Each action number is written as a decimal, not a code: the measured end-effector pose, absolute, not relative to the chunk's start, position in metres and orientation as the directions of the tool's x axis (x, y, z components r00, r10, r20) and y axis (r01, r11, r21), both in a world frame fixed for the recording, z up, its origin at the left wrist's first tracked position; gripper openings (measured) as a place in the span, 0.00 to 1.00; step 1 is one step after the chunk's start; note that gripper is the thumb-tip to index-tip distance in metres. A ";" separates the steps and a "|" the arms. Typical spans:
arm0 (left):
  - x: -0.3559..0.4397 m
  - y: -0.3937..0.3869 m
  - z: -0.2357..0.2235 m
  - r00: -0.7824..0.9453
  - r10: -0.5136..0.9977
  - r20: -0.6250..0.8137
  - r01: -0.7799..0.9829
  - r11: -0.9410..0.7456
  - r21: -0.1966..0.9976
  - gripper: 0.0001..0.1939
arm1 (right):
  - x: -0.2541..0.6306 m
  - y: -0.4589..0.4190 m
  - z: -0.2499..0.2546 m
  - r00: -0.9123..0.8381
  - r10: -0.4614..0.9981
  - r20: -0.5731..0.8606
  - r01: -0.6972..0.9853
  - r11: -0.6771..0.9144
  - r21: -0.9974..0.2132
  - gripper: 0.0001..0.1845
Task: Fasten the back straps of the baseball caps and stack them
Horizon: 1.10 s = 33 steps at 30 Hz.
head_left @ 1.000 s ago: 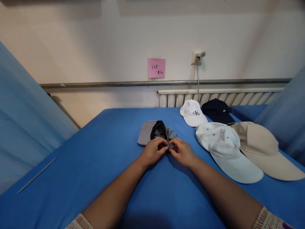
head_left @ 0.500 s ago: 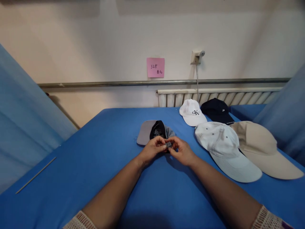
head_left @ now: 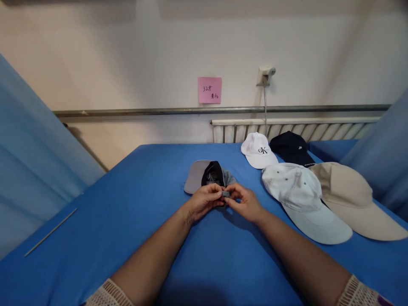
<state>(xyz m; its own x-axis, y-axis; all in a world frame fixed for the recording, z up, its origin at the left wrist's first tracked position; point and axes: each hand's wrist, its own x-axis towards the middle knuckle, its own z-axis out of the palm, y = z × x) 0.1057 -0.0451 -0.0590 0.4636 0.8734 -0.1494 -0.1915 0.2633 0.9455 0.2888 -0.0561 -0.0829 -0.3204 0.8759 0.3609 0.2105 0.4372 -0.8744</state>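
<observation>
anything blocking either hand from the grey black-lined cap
Nothing visible: the left hand and right hand are at the grey, black-lined cloth cap, pinching a small grey strap piece. The white cloth cap with black letters lies apart, to the right.

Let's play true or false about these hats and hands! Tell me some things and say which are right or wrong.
The left hand and right hand meet at the gray cap. True.
The pink note lies on the blue cloth. False: it's on the wall.
The white cap beside the navy cap has dark letters. True.
The navy cap is in front of the beige cap. False: it's behind it.
The thin stick lies left of the gray cap. True.
</observation>
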 end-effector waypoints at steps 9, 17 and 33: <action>0.106 -0.045 -0.056 0.439 0.898 -0.018 -0.146 0.092 0.985 0.14 | 0.289 -0.056 -0.084 -0.351 0.848 0.396 0.279 0.499 -0.820 0.11; 0.105 -0.041 -0.063 0.301 0.937 -0.175 -0.157 0.229 0.961 0.17 | 0.288 -0.054 -0.084 -0.271 0.820 0.503 0.241 0.564 -0.790 0.13; 0.102 -0.033 -0.069 0.085 0.981 -0.175 -0.310 0.193 0.931 0.13 | 0.288 -0.067 -0.072 -0.524 0.794 0.310 0.200 0.467 -0.861 0.12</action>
